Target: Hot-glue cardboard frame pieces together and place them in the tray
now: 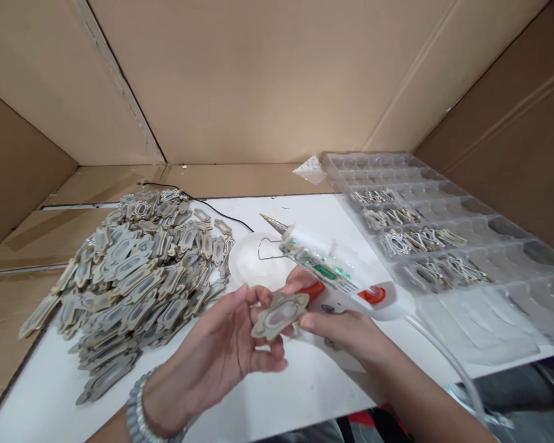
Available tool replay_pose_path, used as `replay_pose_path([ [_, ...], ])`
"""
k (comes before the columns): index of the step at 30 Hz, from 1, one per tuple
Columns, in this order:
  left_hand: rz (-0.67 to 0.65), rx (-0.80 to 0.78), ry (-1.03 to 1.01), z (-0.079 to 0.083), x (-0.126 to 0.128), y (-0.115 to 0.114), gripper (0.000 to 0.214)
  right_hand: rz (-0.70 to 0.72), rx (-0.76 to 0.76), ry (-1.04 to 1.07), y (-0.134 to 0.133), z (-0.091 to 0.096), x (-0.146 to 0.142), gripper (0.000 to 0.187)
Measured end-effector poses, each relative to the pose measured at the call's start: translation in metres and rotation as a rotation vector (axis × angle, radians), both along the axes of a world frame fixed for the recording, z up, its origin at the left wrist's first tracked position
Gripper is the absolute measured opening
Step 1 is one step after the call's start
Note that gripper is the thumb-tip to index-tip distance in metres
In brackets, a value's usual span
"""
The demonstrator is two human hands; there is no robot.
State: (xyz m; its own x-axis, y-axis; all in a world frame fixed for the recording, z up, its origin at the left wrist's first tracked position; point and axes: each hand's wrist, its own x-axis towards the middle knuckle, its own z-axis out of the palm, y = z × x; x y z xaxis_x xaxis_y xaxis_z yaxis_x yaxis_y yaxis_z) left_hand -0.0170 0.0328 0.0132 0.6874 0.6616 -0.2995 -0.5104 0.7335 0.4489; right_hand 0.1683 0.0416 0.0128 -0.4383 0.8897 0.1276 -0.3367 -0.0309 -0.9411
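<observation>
Between my two hands is a small flat grey-beige frame-shaped piece (281, 316) with scalloped edges and a long oval middle. My left hand (231, 338), with a beaded bracelet at its wrist, has its fingers curled around the piece's left end. At the right end, the thumb and fingers of my right hand (339, 329) pinch it. Just behind my hands a glue gun (332, 261), white with green glitter and a red trigger, rests with its metal nozzle pointing up and left. Under it is a white base (397, 304).
A large heap of similar frame-shaped pieces (133, 271) covers the table's left side. At the right lies a clear compartment tray (493, 246), several of its sections holding pieces. A black cord (216, 209) runs behind the heap. Cardboard walls (268, 80) surround the white tabletop (277, 406).
</observation>
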Motion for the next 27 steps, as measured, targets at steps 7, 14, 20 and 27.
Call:
replay_pose_path([
  [7, -0.181, -0.182, -0.219, -0.009, 0.002, -0.007, 0.030, 0.270, -0.108, 0.078, -0.002, -0.003, 0.003, 0.024],
  [14, -0.071, -0.015, -0.152, -0.007, -0.004, -0.001, 0.023, -0.145, 0.009, -0.147, -0.006, -0.014, 0.011, 0.038],
  [20, 0.444, 0.534, 0.327, 0.007, -0.036, 0.020, 0.038, -0.203, 0.222, -0.410, -0.006, -0.002, 0.022, 0.020],
  [27, 0.809, 0.999, 0.668, 0.007, -0.056, 0.023, 0.030, -0.089, 0.504, -0.505, -0.006, -0.004, 0.013, 0.013],
])
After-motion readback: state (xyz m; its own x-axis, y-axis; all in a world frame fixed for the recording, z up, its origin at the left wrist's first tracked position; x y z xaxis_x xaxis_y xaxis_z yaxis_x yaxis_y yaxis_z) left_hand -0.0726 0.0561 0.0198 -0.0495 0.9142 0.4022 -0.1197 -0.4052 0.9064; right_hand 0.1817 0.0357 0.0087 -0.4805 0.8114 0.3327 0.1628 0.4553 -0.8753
